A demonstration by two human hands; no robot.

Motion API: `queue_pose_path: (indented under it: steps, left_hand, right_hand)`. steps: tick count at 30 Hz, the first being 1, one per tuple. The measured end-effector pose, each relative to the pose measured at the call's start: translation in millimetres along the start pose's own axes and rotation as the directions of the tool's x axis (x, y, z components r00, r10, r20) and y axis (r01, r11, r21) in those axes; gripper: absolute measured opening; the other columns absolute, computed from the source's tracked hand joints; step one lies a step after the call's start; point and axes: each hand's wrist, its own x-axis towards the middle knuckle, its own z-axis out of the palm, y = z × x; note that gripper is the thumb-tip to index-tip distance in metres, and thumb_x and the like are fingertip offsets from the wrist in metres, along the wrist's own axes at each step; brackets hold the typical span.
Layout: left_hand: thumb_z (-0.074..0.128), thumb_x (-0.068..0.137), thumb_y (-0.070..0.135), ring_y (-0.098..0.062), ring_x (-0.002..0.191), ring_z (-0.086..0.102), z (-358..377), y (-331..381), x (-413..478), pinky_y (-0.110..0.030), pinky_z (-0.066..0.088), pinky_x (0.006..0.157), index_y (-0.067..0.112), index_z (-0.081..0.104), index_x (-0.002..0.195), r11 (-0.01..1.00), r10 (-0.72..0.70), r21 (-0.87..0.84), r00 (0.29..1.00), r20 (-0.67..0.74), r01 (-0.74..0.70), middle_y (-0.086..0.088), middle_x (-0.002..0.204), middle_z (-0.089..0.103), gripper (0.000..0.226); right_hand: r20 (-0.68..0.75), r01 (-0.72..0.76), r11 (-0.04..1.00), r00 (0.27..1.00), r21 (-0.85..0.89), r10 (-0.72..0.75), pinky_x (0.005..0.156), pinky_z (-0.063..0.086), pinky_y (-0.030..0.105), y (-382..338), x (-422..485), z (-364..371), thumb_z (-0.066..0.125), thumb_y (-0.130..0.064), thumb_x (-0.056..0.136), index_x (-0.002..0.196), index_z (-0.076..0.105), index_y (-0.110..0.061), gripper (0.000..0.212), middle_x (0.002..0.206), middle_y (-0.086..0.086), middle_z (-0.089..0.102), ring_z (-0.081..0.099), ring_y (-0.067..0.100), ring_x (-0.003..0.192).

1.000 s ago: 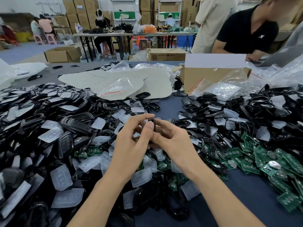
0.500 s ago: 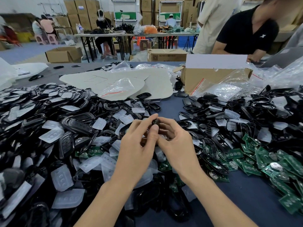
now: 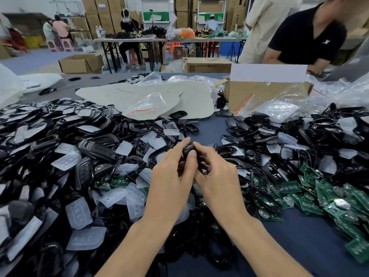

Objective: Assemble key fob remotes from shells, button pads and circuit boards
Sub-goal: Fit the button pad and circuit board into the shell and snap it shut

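Change: compared with a second ago, the left hand point(image 3: 171, 176) and right hand point(image 3: 217, 176) have drawn together; the gap between them has closed and the left thumb now lies across the near edge of the key fob point(image 3: 187, 149).
Meaning: this looks like the squeeze that snaps the two shell halves shut, so this unit is probably near done. Whether the seam has closed cannot be told.
Grip: both hands pinch the key fob between thumb and curled fingers, with the left forefinger stretched over its top.
Fob: held in the air at centre, just above the parts heap, mostly hidden by the fingers.
Parts: black shells point(image 3: 95, 148) are heaped left and right, clear button pads point(image 3: 78, 213) are scattered among them, and green circuit boards point(image 3: 327, 198) are spread at the near right.
Surface: a dark blue table point(image 3: 299, 242), with a grey sheet point(image 3: 191, 100), plastic bags point(image 3: 147, 104) and an open cardboard box point(image 3: 259, 92) on the far side.
Room: a workshop. A person in a black shirt point(image 3: 305, 35) leans in at far right, others sit at far tables point(image 3: 159, 40), and cartons point(image 3: 103, 13) are stacked along the back wall.
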Motion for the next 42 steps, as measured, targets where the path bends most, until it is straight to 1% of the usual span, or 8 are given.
queue_pose_path:
  steps: [15,23,27,29,31,35,38,42]
  left_hand:
    - [0.037,0.102,0.044,0.003,0.097,0.055,1.4,7.0,-5.4,-0.006,0.04,0.079,0.023,0.061,0.124,0.996,0.081,0.034,0.996,-0.027,-0.08,0.013,0.11,0.054,0.039]
    - [0.034,0.1,0.048,0.0,0.088,0.057,1.6,6.6,-5.4,-0.02,0.048,0.07,0.024,0.058,0.131,0.994,0.097,0.052,0.994,-0.057,-0.094,0.013,0.115,0.051,0.047]
    - [0.041,0.103,0.042,-0.001,0.105,0.058,-8.6,4.2,4.9,-0.015,0.047,0.086,0.027,0.062,0.132,0.994,0.074,-0.079,0.997,0.025,-0.072,0.012,0.118,0.052,0.038]
    - [0.039,0.105,0.041,0.0,0.113,0.055,-17.8,2.5,11.4,-0.009,0.042,0.089,0.032,0.064,0.128,0.985,0.05,-0.168,0.993,0.107,-0.031,0.01,0.12,0.051,0.035]
    - [0.039,0.103,0.042,0.0,0.113,0.055,-24.3,0.6,15.4,-0.008,0.042,0.088,0.037,0.066,0.124,0.978,0.028,-0.21,0.98,0.197,0.014,0.009,0.121,0.053,0.034]
    - [0.044,0.1,0.038,-0.007,0.07,0.06,-27.1,0.0,15.9,-0.02,0.05,0.067,0.032,0.071,0.115,0.921,-0.018,-0.359,0.939,0.344,0.149,0.002,0.1,0.07,0.031]
    - [0.047,0.101,0.029,-0.006,0.062,0.056,-25.4,0.3,15.9,-0.015,0.048,0.062,0.022,0.072,0.104,0.905,-0.034,-0.394,0.95,0.309,0.161,0.008,0.075,0.068,0.027]
    - [0.051,0.102,0.019,-0.011,0.079,0.068,-21.0,-2.0,17.4,-0.019,0.052,0.074,0.015,0.07,0.102,0.882,-0.116,-0.433,0.977,0.18,0.184,0.004,0.091,0.075,0.02]
  right_hand:
    - [0.067,-0.065,0.989,0.996,0.136,0.056,0.093,0.053,0.026,0.9,1.0,-1.4,0.074,-0.012,0.09,0.126,0.064,-0.018,0.038,0.117,-0.007,0.072,0.068,0.009,0.105]
    - [0.125,-0.146,0.957,0.985,0.249,0.118,0.089,0.055,0.024,-0.6,2.8,-2.4,0.074,-0.01,0.089,0.121,0.065,-0.03,0.039,0.11,-0.013,0.073,0.069,0.001,0.1]
    - [0.284,-0.307,0.807,0.942,0.504,0.18,0.08,0.054,0.014,-1.1,11.7,-7.7,0.077,-0.014,0.088,0.104,0.07,-0.039,0.03,0.101,-0.016,0.077,0.071,0.0,0.095]
    - [0.437,-0.427,0.693,0.882,0.582,0.177,0.084,0.057,0.02,1.9,17.0,-16.2,0.08,-0.028,0.084,0.106,0.076,-0.03,0.023,0.104,-0.006,0.078,0.073,0.009,0.1]
    - [0.58,-0.549,0.577,0.8,0.605,0.154,0.089,0.059,0.031,7.2,20.0,-22.6,0.08,-0.036,0.079,0.115,0.075,-0.018,0.041,0.11,0.006,0.077,0.073,0.021,0.103]
    - [0.692,-0.637,0.479,0.718,0.604,0.082,0.083,0.058,0.029,12.3,22.1,-29.5,0.073,-0.03,0.087,0.113,0.076,-0.013,0.031,0.106,0.013,0.074,0.071,0.021,0.091]
    - [0.692,-0.635,0.465,0.719,0.617,0.065,0.083,0.057,0.026,14.1,20.6,-30.2,0.068,-0.034,0.091,0.11,0.078,-0.014,0.029,0.107,0.013,0.074,0.07,0.019,0.091]
    - [0.555,-0.564,0.434,0.816,0.703,0.161,0.075,0.056,0.021,7.1,21.1,-21.7,0.06,-0.033,0.095,0.109,0.079,-0.016,0.029,0.106,0.013,0.076,0.07,0.016,0.09]
